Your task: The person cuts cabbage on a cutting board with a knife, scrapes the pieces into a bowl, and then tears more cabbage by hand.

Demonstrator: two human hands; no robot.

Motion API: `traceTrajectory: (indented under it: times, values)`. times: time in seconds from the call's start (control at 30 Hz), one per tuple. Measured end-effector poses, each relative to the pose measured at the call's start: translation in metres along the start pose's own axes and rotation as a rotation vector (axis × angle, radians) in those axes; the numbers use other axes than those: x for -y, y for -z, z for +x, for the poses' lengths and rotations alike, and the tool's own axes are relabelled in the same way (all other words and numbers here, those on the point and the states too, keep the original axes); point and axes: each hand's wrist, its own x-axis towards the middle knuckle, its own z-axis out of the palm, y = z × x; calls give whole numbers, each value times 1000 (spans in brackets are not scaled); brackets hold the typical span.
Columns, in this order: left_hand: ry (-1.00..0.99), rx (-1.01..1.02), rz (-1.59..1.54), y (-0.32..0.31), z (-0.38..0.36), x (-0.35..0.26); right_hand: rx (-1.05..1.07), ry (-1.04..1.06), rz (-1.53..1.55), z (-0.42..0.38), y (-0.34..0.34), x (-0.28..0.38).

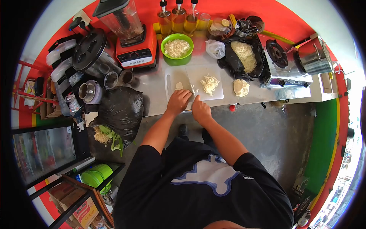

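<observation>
My right hand [201, 110] is wrapped round the handle of a knife [194, 91], whose blade points away from me over the white cutting board [171, 78]. Just left of the blade, my left hand [179, 101] has its fingers curled down on a pale vegetable piece [178, 86], which shows partly beyond the fingertips. Thin cut strips lie by the blade. To their right on the board is a heap of pale shreds [209, 84]. A pale, cabbage-like lump [241, 87] rests on the metal table right of the board.
Behind the board stands a green bowl [177, 59] of shreds, with a red blender [136, 51] to its left. A black bag [263, 63] of shreds and a gas stove [286, 72] are at right. A black plastic bag [122, 112] bulges over the table's left front edge.
</observation>
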Motion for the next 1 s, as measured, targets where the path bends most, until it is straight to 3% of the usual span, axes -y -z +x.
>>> traceTrajectory:
  times: [0.57,1.0]
  values:
    - [27,43,15,-5,1,0,-2,-4,30,-3,9,-5]
    - [56,15,59,-3,4,-2,-48,49,-114,-8,7,-1]
